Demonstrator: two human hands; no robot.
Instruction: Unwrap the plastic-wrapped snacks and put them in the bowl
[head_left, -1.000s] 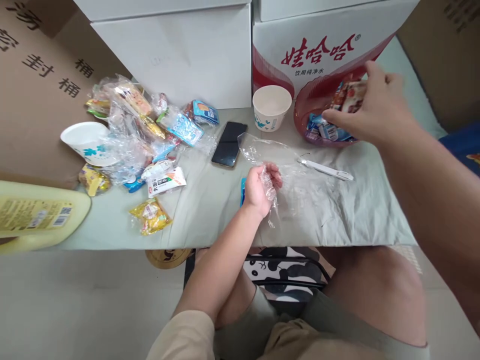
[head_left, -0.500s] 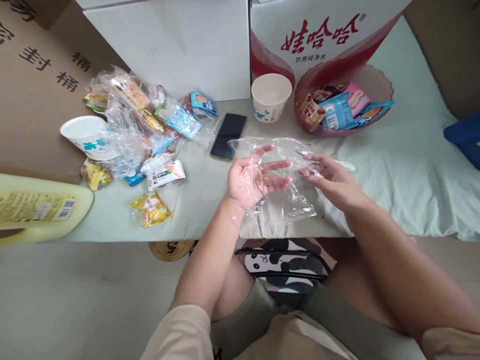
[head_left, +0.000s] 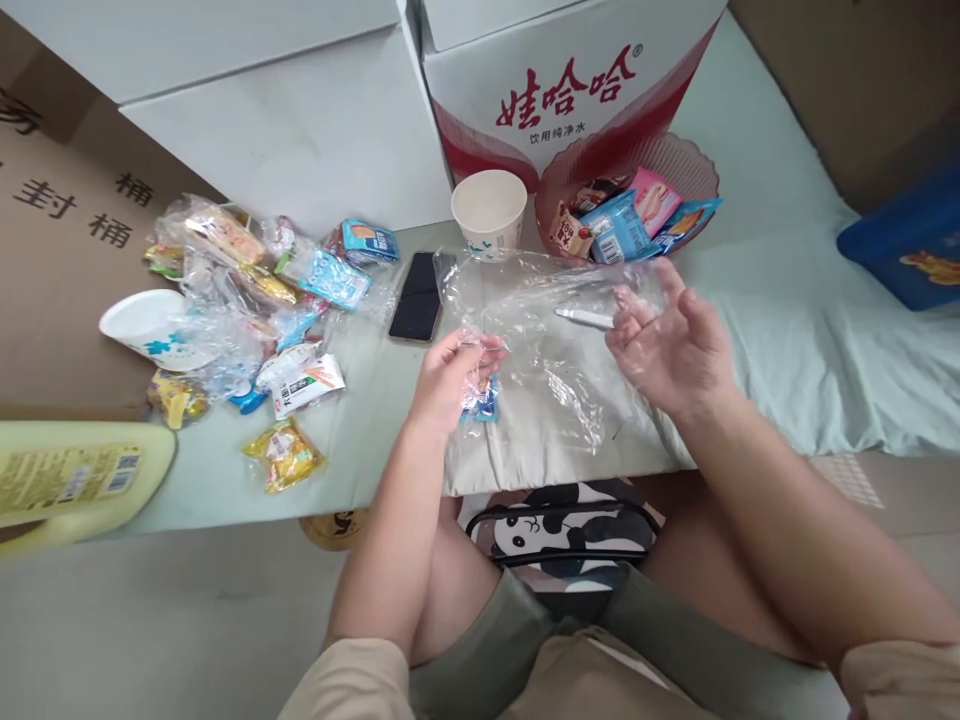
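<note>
A clear plastic bag [head_left: 536,330] is stretched between my two hands above the cloth. My left hand [head_left: 454,385] is closed, its thumb and fingers pinching the film at the bag's left side. My right hand [head_left: 675,355] is at the other end, palm up, with fingers apart and film draped over them. A small blue packet [head_left: 484,400] shows beside my left fingers; whether it is inside the bag I cannot tell. Beyond the bag lies a thin white utensil [head_left: 585,317], partly behind film. A paper cup [head_left: 489,215] stands upright behind the bag.
A pink bowl [head_left: 701,165] of snack packets stands before a white-and-red carton [head_left: 570,95]. A phone [head_left: 416,298] lies left of the bag. Farther left are piled wrapped snacks [head_left: 225,240], a tipped paper cup [head_left: 154,325], a yellow packet [head_left: 283,457] and a yellow jug [head_left: 90,470].
My left hand has gone from spread under the film to pinching it. My right hand has turned palm up, its fingers opening under the film. The view has shifted.
</note>
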